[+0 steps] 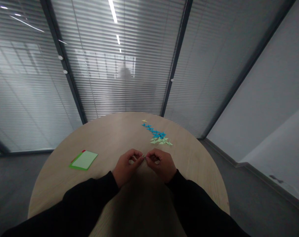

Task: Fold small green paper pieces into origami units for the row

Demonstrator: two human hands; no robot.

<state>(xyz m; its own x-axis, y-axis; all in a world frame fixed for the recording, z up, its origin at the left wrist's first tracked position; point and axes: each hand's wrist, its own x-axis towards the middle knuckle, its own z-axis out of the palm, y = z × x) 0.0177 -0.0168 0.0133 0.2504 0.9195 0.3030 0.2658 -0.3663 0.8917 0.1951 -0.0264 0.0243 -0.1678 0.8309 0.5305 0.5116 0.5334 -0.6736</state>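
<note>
My left hand (127,166) and my right hand (163,165) meet over the near middle of the round table. Thumb and fingers of each are pinched together on a tiny pale piece of folded paper (144,156), mostly hidden by the fingertips. Just beyond my right hand lies a cluster of pale green folded paper shapes (161,141) with pointed tips. Blue folded paper shapes (159,134) trail away behind them, and a small yellowish one (144,121) sits at the far end. To the left of my hands rests a pad of pale green paper sheets (85,160) with a brighter green border.
The wooden round table (110,131) ends at a curved edge near a glass partition with blinds (124,95). A white wall (262,98) stands to the right, with grey floor around the table. My dark sleeves cross the near part of the tabletop.
</note>
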